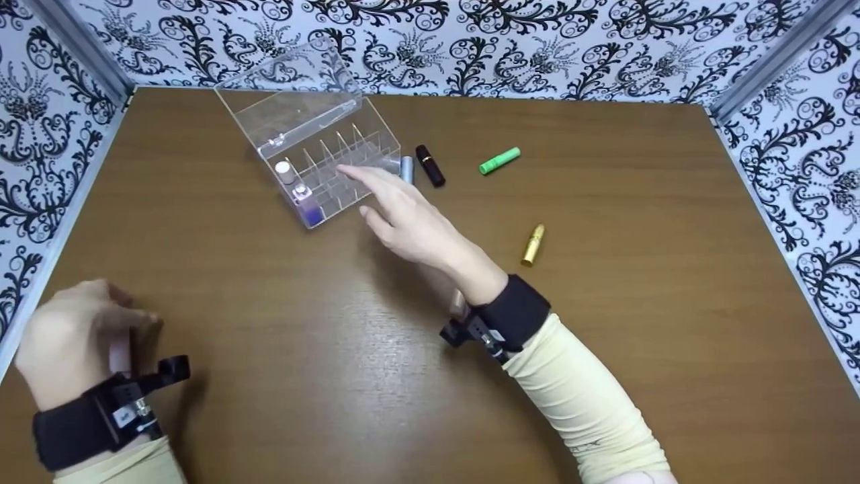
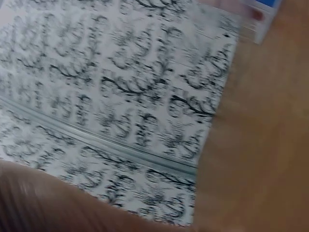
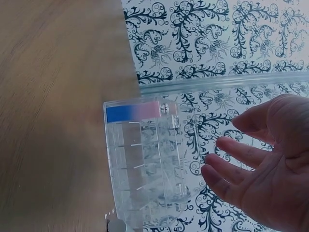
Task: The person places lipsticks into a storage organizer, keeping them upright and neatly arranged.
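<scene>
A hinged clear plastic box [image 1: 322, 215] with small compartments stands open at the back left, its transparent lid [image 1: 289, 107] tilted back. One end row holds a white-capped item [image 1: 283, 172] and a bottle shading from lilac to blue [image 1: 308, 207]. Over the box's right front edge reaches my right hand [image 1: 413, 218], fingers extended and nothing in them. The right wrist view shows this hand's spread fingers [image 3: 234, 162] beside the box. My left hand [image 1: 70, 329] is low at the table's left side, fingers loosely bent, with no held object visible.
Just right of the box are a silver-grey tube [image 1: 407, 170] and a black lipstick tube [image 1: 430, 166]. Farther right lie a green tube [image 1: 500, 161] and a gold lipstick [image 1: 533, 245]. Patterned walls [image 1: 510, 54] border the wooden table [image 1: 302, 336] at the back and sides.
</scene>
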A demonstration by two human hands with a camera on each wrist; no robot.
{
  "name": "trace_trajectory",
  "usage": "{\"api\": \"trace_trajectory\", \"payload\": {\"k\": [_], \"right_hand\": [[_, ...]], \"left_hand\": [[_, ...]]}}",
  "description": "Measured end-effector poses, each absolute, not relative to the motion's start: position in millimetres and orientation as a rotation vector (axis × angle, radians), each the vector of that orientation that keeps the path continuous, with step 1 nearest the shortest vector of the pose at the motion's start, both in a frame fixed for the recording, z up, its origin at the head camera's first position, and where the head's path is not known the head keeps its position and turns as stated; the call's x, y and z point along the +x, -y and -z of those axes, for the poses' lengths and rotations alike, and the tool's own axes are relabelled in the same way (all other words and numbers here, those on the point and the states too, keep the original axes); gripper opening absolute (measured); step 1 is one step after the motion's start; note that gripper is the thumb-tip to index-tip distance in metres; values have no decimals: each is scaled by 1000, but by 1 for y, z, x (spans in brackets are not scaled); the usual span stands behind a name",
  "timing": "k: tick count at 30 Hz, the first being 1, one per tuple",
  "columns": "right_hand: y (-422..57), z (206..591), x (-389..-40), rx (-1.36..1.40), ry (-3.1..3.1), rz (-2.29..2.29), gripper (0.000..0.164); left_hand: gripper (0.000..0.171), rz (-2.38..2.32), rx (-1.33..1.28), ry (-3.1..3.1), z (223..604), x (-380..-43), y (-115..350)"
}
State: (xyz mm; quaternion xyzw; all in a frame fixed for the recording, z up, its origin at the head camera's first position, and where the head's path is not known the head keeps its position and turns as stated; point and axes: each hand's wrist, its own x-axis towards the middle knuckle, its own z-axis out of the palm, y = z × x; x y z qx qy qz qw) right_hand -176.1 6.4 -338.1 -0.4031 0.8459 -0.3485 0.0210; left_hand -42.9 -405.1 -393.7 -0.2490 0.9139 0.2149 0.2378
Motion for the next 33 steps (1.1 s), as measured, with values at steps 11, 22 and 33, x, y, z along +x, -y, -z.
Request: {"api": "trace_trajectory", "payload": {"k": [11, 22, 33], "right_hand": [[-17, 347, -175, -1261, -2610, 1133, 53], [-25, 362, -169, -1253, -2544, 1161, 50], [-27, 369, -164, -1112, -2371, 1277, 51]], "left_hand": [[33, -629, -571, -2562, 378, -64, 368], [15, -720, 38, -2899, 365, -97, 318], [10, -1106, 421, -3050, 325, -119, 234]]}}
